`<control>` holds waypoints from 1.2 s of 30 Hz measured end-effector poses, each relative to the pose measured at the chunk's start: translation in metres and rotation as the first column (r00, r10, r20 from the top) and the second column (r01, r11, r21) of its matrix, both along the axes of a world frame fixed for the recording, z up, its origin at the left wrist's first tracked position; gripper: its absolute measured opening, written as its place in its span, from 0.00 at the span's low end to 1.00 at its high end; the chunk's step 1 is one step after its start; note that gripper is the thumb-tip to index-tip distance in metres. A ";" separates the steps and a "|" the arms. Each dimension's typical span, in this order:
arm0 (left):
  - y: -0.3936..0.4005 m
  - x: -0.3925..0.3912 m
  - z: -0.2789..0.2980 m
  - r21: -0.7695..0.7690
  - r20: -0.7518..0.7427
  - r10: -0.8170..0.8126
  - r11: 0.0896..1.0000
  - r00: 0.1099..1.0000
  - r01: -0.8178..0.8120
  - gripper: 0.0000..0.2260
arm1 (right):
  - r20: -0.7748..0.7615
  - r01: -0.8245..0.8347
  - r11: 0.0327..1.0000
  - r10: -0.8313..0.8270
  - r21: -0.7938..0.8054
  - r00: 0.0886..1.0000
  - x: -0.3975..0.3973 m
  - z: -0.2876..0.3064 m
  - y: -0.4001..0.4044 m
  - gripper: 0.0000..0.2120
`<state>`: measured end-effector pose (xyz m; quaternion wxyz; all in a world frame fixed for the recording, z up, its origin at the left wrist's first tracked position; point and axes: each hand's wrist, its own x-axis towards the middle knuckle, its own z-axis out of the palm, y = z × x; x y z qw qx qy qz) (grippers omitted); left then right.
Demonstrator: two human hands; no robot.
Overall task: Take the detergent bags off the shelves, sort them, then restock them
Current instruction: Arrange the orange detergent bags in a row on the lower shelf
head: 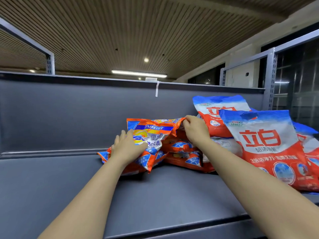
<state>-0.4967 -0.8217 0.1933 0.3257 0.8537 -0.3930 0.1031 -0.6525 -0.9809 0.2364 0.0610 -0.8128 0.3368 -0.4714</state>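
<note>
Both forearms extend forward over the grey shelf (51,178); the left hand (128,146) lies flat with straight fingers on the front of the orange detergent bag (153,135), and the right hand (195,128) pinches that bag's top right corner. This bag leans on a stack of orange bags (183,154) near the shelf's back edge. At the shelf's right end, red-and-white bags (265,144) read "立白" and "超洁清新"
</note>
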 end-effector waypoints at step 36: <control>0.021 -0.015 0.019 -0.525 -0.632 -0.096 0.783 0.769 -0.334 0.26 | 0.730 -0.052 0.990 -0.060 0.130 0.681 -0.125 -0.003 0.058 0.15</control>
